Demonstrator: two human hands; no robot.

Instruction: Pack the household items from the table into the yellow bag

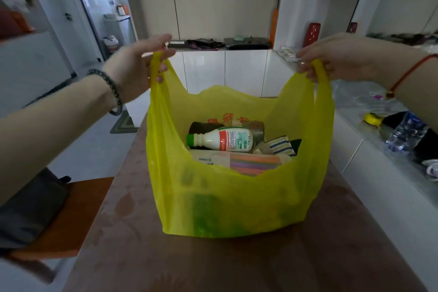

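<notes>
The yellow bag (225,197) stands upright on the brown worktop (237,265), near the centre, with its base resting on the surface and its mouth open towards the camera. The left grip (139,64) is clamped on the left handle (157,66): the fingers curl round the gathered plastic loop. The right grip (331,59) is clamped on the right handle (320,73) in the same manner. Both handles are raised and held well apart, which spreads the mouth wide. Inside the bag, a white bottle (227,141) with a green cap lies on its side, cap to the left. A dark item (203,127) lies just behind it on the far side. A multicoloured striped pack (254,163) lies on the near side of the bottle, and a blue-and-white striped cloth (282,147) lies to the right. The left wrist carries a dark bead bracelet (111,92); the right wrist carries a red cord (412,71). A clear water bottle (407,133) lies on the white counter (369,173) to the right. An orange chair seat (71,216) stands to the near left of the worktop.
</notes>
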